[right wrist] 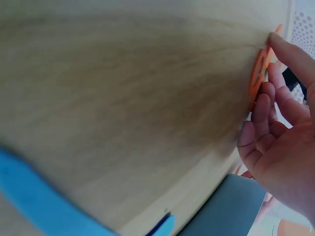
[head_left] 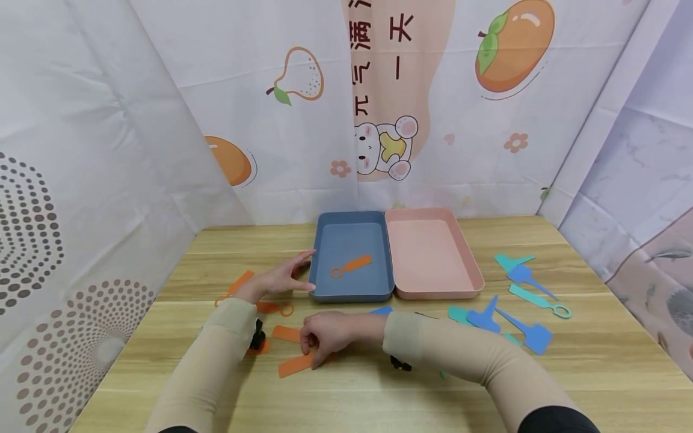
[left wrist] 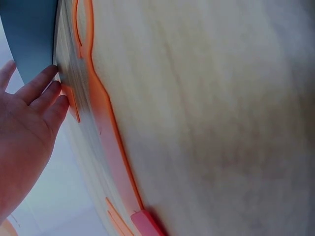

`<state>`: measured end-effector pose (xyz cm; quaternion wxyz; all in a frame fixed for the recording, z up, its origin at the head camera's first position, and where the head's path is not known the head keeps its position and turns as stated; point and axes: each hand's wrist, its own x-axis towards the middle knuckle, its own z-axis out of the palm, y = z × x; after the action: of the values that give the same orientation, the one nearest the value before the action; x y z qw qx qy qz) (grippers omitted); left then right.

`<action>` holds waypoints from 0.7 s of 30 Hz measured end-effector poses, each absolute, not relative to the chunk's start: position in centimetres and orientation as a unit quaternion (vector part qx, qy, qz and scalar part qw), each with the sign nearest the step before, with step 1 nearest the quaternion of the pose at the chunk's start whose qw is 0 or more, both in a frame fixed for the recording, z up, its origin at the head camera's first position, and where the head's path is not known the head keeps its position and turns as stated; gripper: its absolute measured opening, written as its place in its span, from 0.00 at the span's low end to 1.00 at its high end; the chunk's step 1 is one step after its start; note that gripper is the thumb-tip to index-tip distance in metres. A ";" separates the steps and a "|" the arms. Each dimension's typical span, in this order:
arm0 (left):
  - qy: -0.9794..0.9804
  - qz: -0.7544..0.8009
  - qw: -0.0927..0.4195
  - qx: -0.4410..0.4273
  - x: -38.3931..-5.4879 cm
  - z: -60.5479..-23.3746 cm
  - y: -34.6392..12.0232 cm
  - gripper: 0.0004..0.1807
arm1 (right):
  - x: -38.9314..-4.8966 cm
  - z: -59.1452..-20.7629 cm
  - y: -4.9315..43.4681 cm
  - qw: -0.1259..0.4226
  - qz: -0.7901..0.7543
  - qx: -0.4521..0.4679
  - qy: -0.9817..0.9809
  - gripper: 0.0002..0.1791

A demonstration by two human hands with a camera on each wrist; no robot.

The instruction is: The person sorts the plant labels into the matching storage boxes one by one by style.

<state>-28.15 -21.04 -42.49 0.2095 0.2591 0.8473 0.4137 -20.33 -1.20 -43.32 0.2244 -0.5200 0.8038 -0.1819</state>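
My right hand (head_left: 331,332) is low over the table, thumb and index finger pinching an orange plant label (head_left: 295,365) that lies on the wood. Another orange strip (head_left: 286,333) lies just behind it, partly hidden by the fingers. In the right wrist view, the thumb and fingers (right wrist: 290,56) meet at the orange plastic. My left hand (head_left: 278,279) rests with spread, fairly straight fingers against the left wall of the blue tray (head_left: 354,297). Inside that tray lies one orange ring-ended label (head_left: 352,266). More orange labels (left wrist: 110,132) lie beneath the left wrist.
A pink tray (head_left: 438,294) adjoins the blue tray on the right. Several blue and teal labels lie on the right side, among them a teal ring-ended one (head_left: 533,297) and a blue T-shaped one (head_left: 536,337). A printed curtain (head_left: 303,180) hangs behind the table.
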 end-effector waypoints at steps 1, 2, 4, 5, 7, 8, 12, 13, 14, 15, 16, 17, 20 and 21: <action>0.846 0.415 0.210 0.260 -28.2 -42.5 -21.0 0.49 | -20.3 -43.3 -1.2 0.230 -0.182 -0.517 0.804 0.10; 0.846 0.416 0.210 0.260 -28.2 -42.6 -21.0 0.49 | -20.4 -43.3 -1.2 0.236 -0.184 -0.513 0.804 0.10; 0.845 0.417 0.210 0.261 -28.2 -42.6 -21.0 0.49 | -20.4 -43.1 -1.2 0.247 -0.186 -0.508 0.804 0.10; 0.845 0.418 0.209 0.261 -28.2 -42.6 -21.0 0.49 | -20.4 -43.1 -1.2 0.251 -0.185 -0.505 0.805 0.10; 0.845 0.417 0.209 0.261 -28.3 -42.8 -21.0 0.49 | -20.3 -43.0 -1.2 0.252 -0.181 -0.505 0.806 0.10; 0.846 0.416 0.208 0.262 -28.3 -42.8 -21.0 0.49 | -20.3 -42.9 -1.2 0.251 -0.180 -0.505 0.806 0.10; 0.847 0.415 0.207 0.260 -28.4 -42.8 -21.1 0.49 | -20.2 -42.8 -1.2 0.243 -0.178 -0.511 0.805 0.13; 0.847 0.415 0.207 0.261 -28.4 -42.8 -21.1 0.49 | -20.2 -42.8 -1.2 0.241 -0.180 -0.513 0.804 0.13; 0.847 0.415 0.207 0.261 -28.4 -42.8 -21.1 0.49 | -20.2 -42.8 -1.2 0.242 -0.186 -0.513 0.802 0.14; 0.846 0.415 0.207 0.262 -28.4 -42.8 -21.1 0.49 | -20.2 -42.8 -1.2 0.242 -0.190 -0.515 0.800 0.14; 0.846 0.415 0.207 0.262 -28.4 -42.7 -21.1 0.49 | -20.2 -42.8 -1.2 0.243 -0.197 -0.516 0.797 0.14; 0.846 0.415 0.207 0.263 -28.4 -42.7 -21.1 0.49 | -20.2 -42.9 -1.2 0.244 -0.203 -0.517 0.795 0.14; 0.845 0.417 0.211 0.261 -28.4 -42.6 -21.1 0.49 | -20.3 -43.1 -1.1 0.257 -0.232 -0.515 0.784 0.14; 0.844 0.418 0.212 0.261 -28.4 -42.6 -21.1 0.49 | -20.3 -43.2 -1.0 0.262 -0.242 -0.515 0.780 0.13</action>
<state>-28.39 -21.13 -42.59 0.2121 0.2605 0.8439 0.4184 -20.34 -1.04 -43.17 0.2620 -0.5145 0.7798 -0.2418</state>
